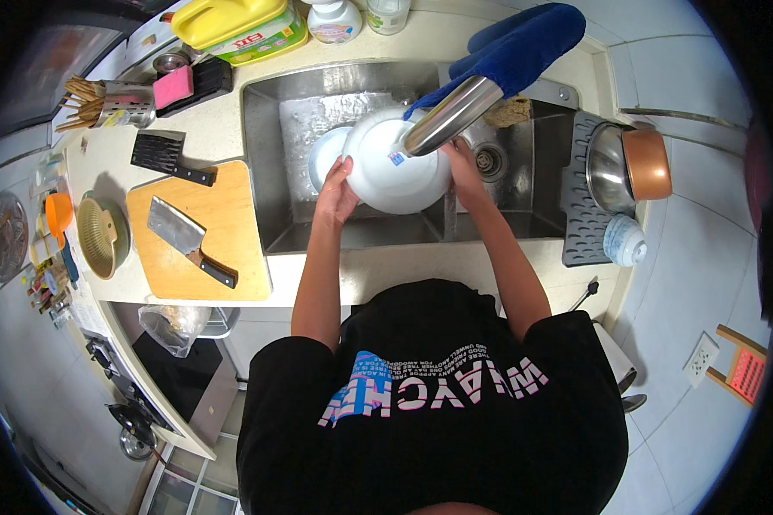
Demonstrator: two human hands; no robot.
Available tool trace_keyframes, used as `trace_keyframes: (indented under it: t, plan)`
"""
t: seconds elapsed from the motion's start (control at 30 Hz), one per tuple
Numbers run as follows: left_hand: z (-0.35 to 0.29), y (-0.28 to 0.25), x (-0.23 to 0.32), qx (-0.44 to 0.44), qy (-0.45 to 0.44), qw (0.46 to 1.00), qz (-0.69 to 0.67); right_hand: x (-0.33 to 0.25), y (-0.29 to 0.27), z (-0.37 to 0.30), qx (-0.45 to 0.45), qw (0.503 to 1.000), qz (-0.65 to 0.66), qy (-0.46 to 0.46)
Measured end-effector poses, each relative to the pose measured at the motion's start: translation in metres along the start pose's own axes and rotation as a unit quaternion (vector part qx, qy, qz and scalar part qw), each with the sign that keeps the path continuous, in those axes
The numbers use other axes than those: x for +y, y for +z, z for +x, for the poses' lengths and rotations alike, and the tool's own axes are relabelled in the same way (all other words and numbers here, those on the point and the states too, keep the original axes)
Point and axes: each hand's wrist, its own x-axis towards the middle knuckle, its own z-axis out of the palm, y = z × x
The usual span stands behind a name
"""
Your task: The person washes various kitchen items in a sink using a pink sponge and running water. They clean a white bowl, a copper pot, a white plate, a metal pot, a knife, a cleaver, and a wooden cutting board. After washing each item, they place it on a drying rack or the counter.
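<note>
A large white bowl (395, 190), its underside with a small blue-and-red mark facing up, is held over the double steel sink (262, 172). My left hand (338, 194) grips its left edge, thumb up on the outside. On the opposite edge, my right hand (464, 176) is closed around the rim, its fingertips partly hidden by the steel faucet (455, 116). The faucet spout reaches over the bowl. Behind the bowl's left side, a smaller white dish (322, 159) lies in the left basin, partly covered.
A blue cloth (532, 47) hangs over the faucet. Left of the sink, a cleaver (177, 225) lies on a wooden cutting board (146, 275), with a slotted black-bladed knife (156, 151) beyond it. Metal bowls (608, 167) and a patterned bowl (624, 240) rest on a grey drying mat (580, 232).
</note>
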Motion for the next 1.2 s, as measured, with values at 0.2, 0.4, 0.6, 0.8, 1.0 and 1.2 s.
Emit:
trace_keyframes:
  t: [0.2, 0.4, 0.6, 0.8, 1.0, 1.2]
  plan:
    - [-0.022, 0.017, 0.021, 0.017, 0.121, 0.992, 0.022, 0.017, 0.05, 0.041, 0.073, 0.83, -0.452, -0.318]
    - [-0.014, 0.007, 0.02, -0.003, 0.214, 0.964, 0.159, 0.0, 0.117, 0.012, -0.186, 0.686, -0.492, -0.503]
    - [-0.016, -0.012, 0.026, 0.094, 0.182, 0.978, 0.025, 0.048, 0.07, -0.047, -0.266, 0.751, -0.428, -0.426]
    - [-0.018, -0.014, 0.027, 0.099, 0.173, 0.979, -0.049, 0.052, 0.068, -0.026, 0.107, 0.981, 0.097, 0.133]
    - [-0.009, -0.021, 0.014, 0.096, 0.092, 0.986, -0.105, 0.049, 0.046, 0.018, -0.097, 0.902, 0.397, 0.14]
    - [0.014, -0.035, -0.007, 0.162, -0.018, 0.986, 0.047, 0.03, 0.04, -0.004, -0.018, 0.958, 0.275, 0.082]
